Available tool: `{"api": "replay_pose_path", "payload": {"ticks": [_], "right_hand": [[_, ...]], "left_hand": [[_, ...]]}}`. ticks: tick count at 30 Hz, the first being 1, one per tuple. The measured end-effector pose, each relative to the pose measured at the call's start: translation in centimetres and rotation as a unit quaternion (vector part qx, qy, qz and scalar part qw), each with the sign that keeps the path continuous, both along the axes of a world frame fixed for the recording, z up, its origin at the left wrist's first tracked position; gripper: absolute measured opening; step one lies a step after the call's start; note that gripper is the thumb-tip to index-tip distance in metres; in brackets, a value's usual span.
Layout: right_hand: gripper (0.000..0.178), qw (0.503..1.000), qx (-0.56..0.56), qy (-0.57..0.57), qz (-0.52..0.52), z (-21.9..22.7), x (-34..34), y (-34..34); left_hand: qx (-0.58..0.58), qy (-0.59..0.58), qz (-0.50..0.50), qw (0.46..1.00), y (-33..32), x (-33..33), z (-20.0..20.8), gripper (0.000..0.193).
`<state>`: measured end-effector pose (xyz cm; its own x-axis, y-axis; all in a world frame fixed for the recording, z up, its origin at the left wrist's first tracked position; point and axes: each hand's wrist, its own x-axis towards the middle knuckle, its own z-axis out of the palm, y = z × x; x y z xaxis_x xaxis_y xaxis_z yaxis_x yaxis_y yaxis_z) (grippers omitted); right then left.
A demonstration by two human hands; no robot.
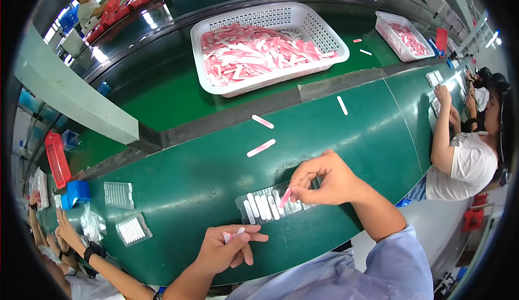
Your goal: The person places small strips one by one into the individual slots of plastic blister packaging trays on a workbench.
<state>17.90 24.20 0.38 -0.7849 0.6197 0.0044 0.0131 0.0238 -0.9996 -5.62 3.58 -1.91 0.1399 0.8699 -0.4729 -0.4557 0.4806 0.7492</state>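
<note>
My right hand (324, 181) pinches a pink nail file (285, 198), a flat strip with rounded ends. It is over a clear plastic tray (241, 202) with slots. Several white-faced nail files (261, 207) lie side by side in the tray's left part; my right hand partly hides the other end. To the tray's lower left, my left hand (227, 247) is closed around a few pink-and-white nail files (233, 235), their ends showing between thumb and fingers. Two pink-and-white nail files, one far (263, 121) and one nearer (261, 148), lie loose on the green table (200, 175).
A white basket (216, 90) heaped with pink-and-white strips stands beyond a dark ledge (330, 87); a smaller one (405, 51) is farther right. At left are a filled tray (133, 229), another clear tray (118, 195) and a co-worker's hands (68, 232). A co-worker (465, 148) sits at right.
</note>
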Motion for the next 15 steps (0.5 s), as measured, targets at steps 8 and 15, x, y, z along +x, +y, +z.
{"api": "replay_pose_path", "payload": {"ticks": [8, 15], "right_hand": [[0.006, 0.995, 0.070, -0.075, 0.022, -1.1, -0.1, 0.8], [0.010, 0.998, 0.025, -0.058, 0.018, -1.3, 0.0, 1.1]], "left_hand": [[0.001, 0.052, 0.015, 0.999, 0.3, -0.3, -0.1, 0.027], [0.016, 0.020, 0.034, 0.999, 0.2, -0.7, -0.5, 0.028]]}}
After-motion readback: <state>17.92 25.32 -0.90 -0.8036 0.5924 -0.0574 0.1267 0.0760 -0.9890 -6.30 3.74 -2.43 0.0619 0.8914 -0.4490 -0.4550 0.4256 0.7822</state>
